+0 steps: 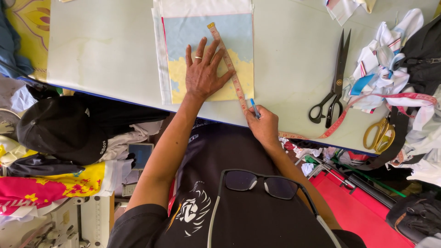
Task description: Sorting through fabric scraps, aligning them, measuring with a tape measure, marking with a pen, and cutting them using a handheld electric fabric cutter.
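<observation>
Bench [105, 50]: pale grey-white top, faintly stained, dark blue front edge. Directly on it:
- folded fabric piece [202, 32], light blue with a yellow lower part and white border, at centre, reaching the near edge.
- measuring tape [228, 64] laid diagonally across that fabric; its free length trails right along the near edge and up into the scrap pile.
- large black shears [334, 82], blades shut, tips pointing away, right of the fabric and well apart from it.
- gold-handled scissors [380, 134] near the right front edge.
- heap of white, blue and red fabric scraps [383, 59] at the right, just beside the shears.
- yellow patterned cloth [30, 27] at the far left edge.
</observation>
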